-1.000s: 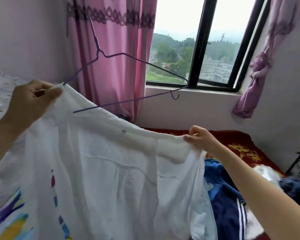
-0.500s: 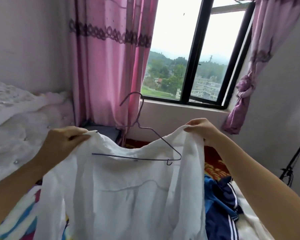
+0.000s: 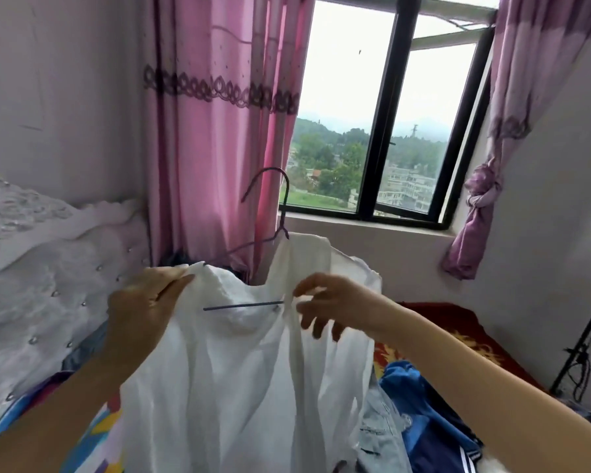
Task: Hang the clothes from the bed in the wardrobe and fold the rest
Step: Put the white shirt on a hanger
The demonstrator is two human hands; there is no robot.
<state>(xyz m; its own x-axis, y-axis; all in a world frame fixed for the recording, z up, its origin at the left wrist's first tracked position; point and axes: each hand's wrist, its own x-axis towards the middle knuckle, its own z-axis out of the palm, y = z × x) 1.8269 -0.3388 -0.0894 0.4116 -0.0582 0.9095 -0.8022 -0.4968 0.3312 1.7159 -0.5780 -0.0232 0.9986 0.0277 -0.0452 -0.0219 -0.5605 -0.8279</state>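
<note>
A thin white garment (image 3: 246,377) hangs in front of me on a purple wire hanger (image 3: 280,199), whose hook stands up above the cloth and whose lower bar shows through the neck opening. My left hand (image 3: 140,312) grips the garment's left shoulder together with the hanger's end. My right hand (image 3: 328,302) pinches the white cloth near the collar, its other fingers spread. A blue and navy jacket with white stripes (image 3: 427,418) and a pale denim piece (image 3: 379,435) lie on the bed below.
A white tufted headboard (image 3: 31,268) stands at the left. Pink curtains (image 3: 219,131) hang beside the black-framed window (image 3: 382,138). A red patterned blanket (image 3: 458,332) covers the bed. A black stand (image 3: 580,353) leans by the right wall.
The hanger has turned upright with the garment's right shoulder draped over it. My right hand has moved left from the cloth's edge to the collar area. The view has tilted up.
</note>
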